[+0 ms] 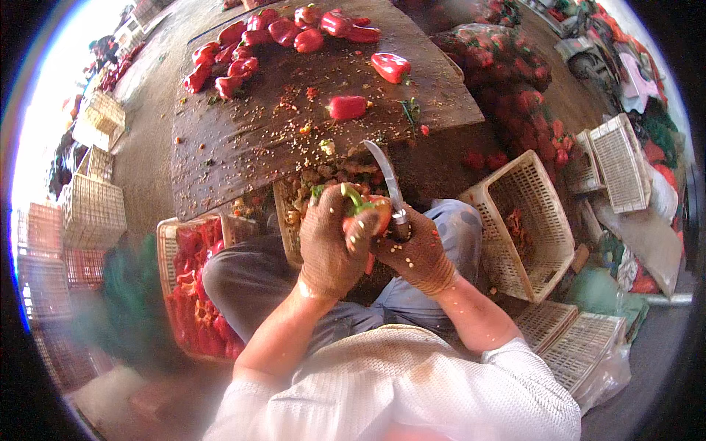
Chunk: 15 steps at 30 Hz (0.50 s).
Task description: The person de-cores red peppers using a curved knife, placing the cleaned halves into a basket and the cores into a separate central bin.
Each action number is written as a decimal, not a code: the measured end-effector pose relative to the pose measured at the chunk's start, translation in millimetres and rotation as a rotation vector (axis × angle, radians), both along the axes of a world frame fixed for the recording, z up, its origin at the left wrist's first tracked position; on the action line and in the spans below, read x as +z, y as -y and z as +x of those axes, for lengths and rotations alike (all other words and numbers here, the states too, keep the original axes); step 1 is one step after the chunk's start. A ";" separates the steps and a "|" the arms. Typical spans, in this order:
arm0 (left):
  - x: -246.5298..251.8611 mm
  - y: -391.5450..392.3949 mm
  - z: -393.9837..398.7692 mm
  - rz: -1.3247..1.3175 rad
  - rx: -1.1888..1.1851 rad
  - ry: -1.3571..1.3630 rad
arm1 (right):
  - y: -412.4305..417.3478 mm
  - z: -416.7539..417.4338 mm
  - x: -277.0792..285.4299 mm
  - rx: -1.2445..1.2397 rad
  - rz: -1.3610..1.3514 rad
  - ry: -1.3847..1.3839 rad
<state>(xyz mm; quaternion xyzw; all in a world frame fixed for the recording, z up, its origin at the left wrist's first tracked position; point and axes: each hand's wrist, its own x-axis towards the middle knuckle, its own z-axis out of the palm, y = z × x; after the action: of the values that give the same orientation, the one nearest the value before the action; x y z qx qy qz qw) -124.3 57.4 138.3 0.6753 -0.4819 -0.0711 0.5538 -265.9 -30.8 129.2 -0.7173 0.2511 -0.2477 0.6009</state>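
My left hand (333, 242), in a brown, seed-flecked glove, is closed around a red bell pepper (381, 212) whose green stem points up. Beside it my right hand (416, 251), gloved alike, grips the dark handle of a knife with a curved blade (387, 175); the blade points away from me, and some fingers are hidden. Both hands are above my lap, close together. On the wooden board (265, 132) in front, strewn with seeds, lie a short red pepper (347, 107), a glossy red pepper (391, 67) and a pile of red peppers (284, 32) at the far side.
A crate of opened red peppers (193, 286) stands left of my knee. Under the board's near edge, a crate (284, 220) holds cores and scraps. To my right is a tilted plastic crate (551, 237) with some bits inside. Net sacks of peppers (524, 105) lie beyond the board's right side.
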 end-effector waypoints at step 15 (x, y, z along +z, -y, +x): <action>-42.0 21.8 42.1 -0.102 -0.200 -1.365 | -17.3 38.3 -5.7 -0.162 -0.078 -0.002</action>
<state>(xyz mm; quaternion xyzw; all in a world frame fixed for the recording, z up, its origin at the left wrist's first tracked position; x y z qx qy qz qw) -82.2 35.6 96.3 0.4049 -0.0882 -0.5081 0.7551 -227.6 -13.5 123.4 -0.7177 0.2992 -0.3041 0.5504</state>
